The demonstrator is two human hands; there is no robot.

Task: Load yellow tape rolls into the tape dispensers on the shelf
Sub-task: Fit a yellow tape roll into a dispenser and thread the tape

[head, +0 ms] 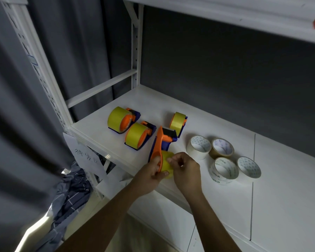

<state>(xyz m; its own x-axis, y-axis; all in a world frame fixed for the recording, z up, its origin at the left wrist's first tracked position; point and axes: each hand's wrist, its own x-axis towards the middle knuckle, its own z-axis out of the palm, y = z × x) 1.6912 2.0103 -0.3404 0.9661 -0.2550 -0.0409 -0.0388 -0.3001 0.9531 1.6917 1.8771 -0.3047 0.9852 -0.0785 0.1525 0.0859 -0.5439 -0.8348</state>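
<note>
An orange and blue tape dispenser (162,140) lies near the front edge of the white shelf (225,128) with a yellow tape roll (166,161) at its near end. My left hand (150,176) grips the dispenser's orange side and the roll from the left. My right hand (185,171) pinches at the roll's surface from the right. Three more dispensers stand behind, each with a yellow roll: one at the far left (121,120), one in the middle (139,136), one further back (178,121).
Several white and tan tape rolls (224,157) lie flat on the shelf to the right of my hands. A paper label (87,157) hangs from the shelf's left front corner. Dark striped fabric (71,197) lies below on the left. An upper shelf (244,17) runs overhead.
</note>
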